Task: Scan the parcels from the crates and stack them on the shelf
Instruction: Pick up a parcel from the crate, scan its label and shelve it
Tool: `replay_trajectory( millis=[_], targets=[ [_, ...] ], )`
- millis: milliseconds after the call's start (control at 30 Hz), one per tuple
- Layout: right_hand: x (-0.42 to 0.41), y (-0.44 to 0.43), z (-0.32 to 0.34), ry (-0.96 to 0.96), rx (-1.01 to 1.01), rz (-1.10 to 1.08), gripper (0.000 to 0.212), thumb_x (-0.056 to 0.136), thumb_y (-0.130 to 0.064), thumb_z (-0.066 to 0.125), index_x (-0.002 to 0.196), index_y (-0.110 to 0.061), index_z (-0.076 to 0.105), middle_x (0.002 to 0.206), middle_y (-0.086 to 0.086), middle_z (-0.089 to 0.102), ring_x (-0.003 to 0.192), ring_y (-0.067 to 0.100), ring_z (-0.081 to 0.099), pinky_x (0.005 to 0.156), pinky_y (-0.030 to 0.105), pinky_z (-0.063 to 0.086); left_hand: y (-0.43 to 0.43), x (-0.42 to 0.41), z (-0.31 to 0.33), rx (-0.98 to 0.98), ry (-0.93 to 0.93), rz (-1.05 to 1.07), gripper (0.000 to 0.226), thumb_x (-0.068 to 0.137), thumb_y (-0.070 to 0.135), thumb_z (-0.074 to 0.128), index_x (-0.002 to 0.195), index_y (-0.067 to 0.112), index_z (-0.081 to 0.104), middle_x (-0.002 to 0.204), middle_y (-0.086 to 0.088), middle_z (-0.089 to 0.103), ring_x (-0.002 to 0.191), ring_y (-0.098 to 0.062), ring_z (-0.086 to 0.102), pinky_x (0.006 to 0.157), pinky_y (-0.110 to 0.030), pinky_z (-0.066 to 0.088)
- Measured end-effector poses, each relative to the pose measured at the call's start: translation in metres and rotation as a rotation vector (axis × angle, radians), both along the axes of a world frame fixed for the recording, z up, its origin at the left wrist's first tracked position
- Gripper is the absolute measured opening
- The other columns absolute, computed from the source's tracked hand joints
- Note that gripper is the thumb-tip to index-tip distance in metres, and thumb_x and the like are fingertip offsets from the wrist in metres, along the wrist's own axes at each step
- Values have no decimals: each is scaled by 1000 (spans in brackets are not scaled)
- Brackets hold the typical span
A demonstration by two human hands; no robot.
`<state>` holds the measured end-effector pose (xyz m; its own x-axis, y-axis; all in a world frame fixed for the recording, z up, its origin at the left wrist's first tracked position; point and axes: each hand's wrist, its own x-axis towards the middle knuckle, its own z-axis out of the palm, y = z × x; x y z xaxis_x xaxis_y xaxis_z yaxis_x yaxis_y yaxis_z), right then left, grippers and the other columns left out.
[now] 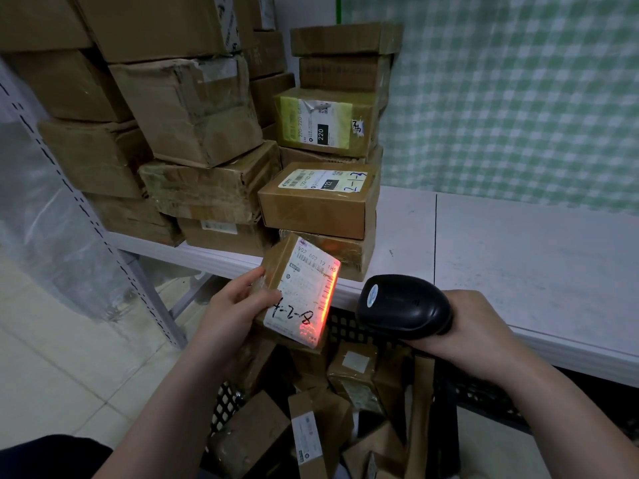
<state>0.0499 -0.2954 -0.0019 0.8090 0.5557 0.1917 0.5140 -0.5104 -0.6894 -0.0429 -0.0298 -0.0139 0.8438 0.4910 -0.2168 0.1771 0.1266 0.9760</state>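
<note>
Shelf [501, 243] spans mid-frame. Stacked parcels [193, 108] fill upper left. Crate [349, 331] at lower centre holds more.

Step, judged: scanning 1 parcel.
- Held parcel [294, 281] at centre, above crate; label faces camera, long axis near vertical in frame, red light on right edge.
- Scanner [404, 305] nose points left at it.
- Right hand [484, 326] wraps scanner.
- Left hand [231, 305] grips parcel's left edge.

Next: set parcel flat on stack.
</note>
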Motion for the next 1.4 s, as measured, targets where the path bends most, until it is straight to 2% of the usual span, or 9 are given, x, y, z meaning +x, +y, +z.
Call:
replay_trajectory(
  millis=[133, 367, 533, 700, 767, 900, 1067, 1267, 1400],
  targets=[
    [1, -1, 1, 13, 24, -10, 16, 66, -22, 86, 70, -14, 73, 67, 1, 70, 69, 4, 65, 59, 18, 45, 2, -1, -1, 0, 0, 10, 53, 84, 12, 68, 133, 26, 55, 106, -9, 72, 79, -19, 73, 56, -28, 54],
    [4, -6, 2, 9, -31, -60, 22, 63, -29, 86, 70, -13, 72, 67, 1, 70, 71, 5, 64, 61, 21, 46, -2, -4, 5, 63, -5, 3, 57, 81, 13, 71, 134, 27, 54, 113, -7, 69, 84, -20, 73, 60, -29, 55],
    [5, -14, 7, 124, 220, -237, 17, 66, -18, 84, 66, -26, 68, 56, -11, 67, 61, -4, 62, 52, 11, 43, -25, -5, 17, 149, 21, -174, 60, 67, 27, 81, 123, 38, 61, 117, -4, 64, 91, -21, 71, 73, -35, 58],
    [20, -33, 2, 271, 494, -474, 11, 74, -13, 77, 71, -9, 68, 51, 2, 60, 55, 21, 56, 62, 34, 43, -70, 17, 29, 258, 9, -364, 74, 57, 38, 79, 128, 40, 57, 119, 3, 63, 95, -15, 69, 80, -35, 58],
    [25, -40, 1, 317, 558, -513, 8, 76, -13, 75, 73, -10, 69, 54, 6, 59, 56, 22, 55, 63, 36, 43, -89, 34, 35, 352, 13, -400, 80, 55, 44, 76, 131, 41, 53, 122, 6, 58, 102, -15, 64, 87, -39, 56],
    [41, -55, -2, 407, 652, -598, 6, 81, -14, 71, 85, -10, 68, 64, 11, 58, 59, 23, 54, 59, 32, 41, -124, 81, 44, 618, -23, -475, 76, 70, 39, 77, 139, 36, 46, 134, 4, 45, 119, -15, 50, 98, -32, 45],
    [67, -71, -12, 462, 702, -637, 14, 83, -7, 67, 96, -4, 61, 73, 13, 57, 64, 25, 53, 65, 38, 43, -151, 149, 45, 874, 70, -563, 77, 75, 34, 72, 144, 32, 38, 137, -7, 35, 129, -29, 36, 102, -34, 35],
    [89, -75, -20, 470, 727, -595, 16, 83, -9, 68, 97, -7, 61, 76, 10, 61, 67, 23, 55, 68, 40, 45, -157, 215, 44, 1145, 138, -627, 60, 90, 18, 52, 146, 35, 37, 153, -9, 23, 140, -35, 17, 114, -36, 20],
    [101, -76, -21, 467, 735, -590, 14, 83, -8, 68, 95, -6, 61, 76, 10, 61, 68, 22, 56, 66, 38, 45, -158, 252, 38, 1350, 121, -553, 54, 93, 9, 43, 141, 34, 43, 141, -8, 40, 129, -35, 32, 103, -40, 36]
  ],
)
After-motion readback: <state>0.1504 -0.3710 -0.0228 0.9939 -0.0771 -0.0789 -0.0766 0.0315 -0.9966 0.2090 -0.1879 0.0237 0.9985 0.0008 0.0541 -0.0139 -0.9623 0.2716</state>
